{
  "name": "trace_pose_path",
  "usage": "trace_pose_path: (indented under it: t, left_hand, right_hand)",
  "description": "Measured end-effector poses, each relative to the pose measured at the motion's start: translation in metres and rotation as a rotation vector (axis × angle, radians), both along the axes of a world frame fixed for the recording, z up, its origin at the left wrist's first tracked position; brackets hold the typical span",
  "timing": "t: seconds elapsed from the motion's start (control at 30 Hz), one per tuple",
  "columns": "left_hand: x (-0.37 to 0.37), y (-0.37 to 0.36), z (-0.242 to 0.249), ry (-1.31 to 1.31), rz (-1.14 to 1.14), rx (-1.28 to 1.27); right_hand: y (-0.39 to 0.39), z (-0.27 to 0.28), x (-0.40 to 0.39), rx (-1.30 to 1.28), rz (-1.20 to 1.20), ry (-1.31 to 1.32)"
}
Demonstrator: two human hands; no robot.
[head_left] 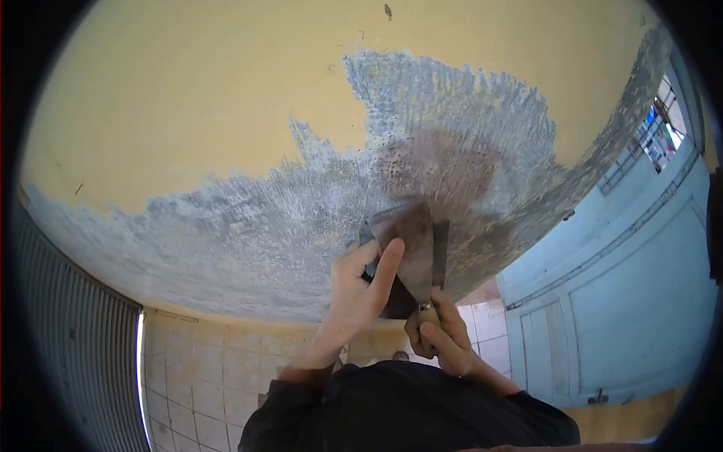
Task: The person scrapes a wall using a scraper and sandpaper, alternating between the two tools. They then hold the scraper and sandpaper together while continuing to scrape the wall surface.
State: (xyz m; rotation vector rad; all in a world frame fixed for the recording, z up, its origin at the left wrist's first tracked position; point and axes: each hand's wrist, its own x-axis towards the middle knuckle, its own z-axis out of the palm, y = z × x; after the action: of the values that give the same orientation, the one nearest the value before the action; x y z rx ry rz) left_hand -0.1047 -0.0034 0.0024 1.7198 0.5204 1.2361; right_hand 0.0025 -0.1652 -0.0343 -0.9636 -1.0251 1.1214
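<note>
A putty knife with a broad, smeared metal blade (pixel 413 245) and a short wooden handle is in front of the wall, blade upward. My right hand (pixel 444 335) is wrapped round its handle. My left hand (pixel 358 286) is at the blade's left side, thumb across the blade and fingers around a dark flat plate (pixel 397 303) that shows behind the knife. Part of that plate is hidden by the blade and my hand. The top of the blade overlaps a rough grey patch (pixel 279 218) of wall. Just above it is a damp-looking brownish area (pixel 440 166).
Yellow paint (pixel 203 98) covers the upper wall, with a ragged edge against the grey. A light blue door (pixel 633 294) stands at the right, a ribbed metal shutter (pixel 71 339) at the left. Pale floor tiles (pixel 199 377) show below.
</note>
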Motion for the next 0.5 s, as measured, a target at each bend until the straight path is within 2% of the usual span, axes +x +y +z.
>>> trace_pose_path:
  t: [0.03, 0.1, 0.17, 0.3, 0.37, 0.5]
  left_hand:
    - [-0.001, 0.006, 0.006, 0.003, -0.023, -0.003]
    - [-0.001, 0.018, 0.017, -0.019, 0.009, 0.128]
    - [0.000, 0.025, 0.028, -0.057, -0.051, 0.100]
    - [0.003, 0.034, 0.038, -0.142, -0.095, 0.088]
    - [0.003, 0.040, 0.042, -0.162, -0.107, 0.095]
    - [0.003, 0.047, 0.043, -0.139, -0.125, 0.140]
  right_hand:
    - [0.005, 0.004, -0.006, 0.097, -0.023, 0.007]
    - [0.013, 0.010, -0.015, 0.121, -0.057, -0.016]
    - [0.022, 0.018, -0.030, 0.213, -0.133, 0.011]
    - [0.036, 0.019, -0.056, 0.205, -0.271, 0.036]
    - [0.047, 0.009, -0.068, 0.258, -0.414, -0.150]
    - [0.057, 0.014, -0.096, 0.299, -0.518, -0.050]
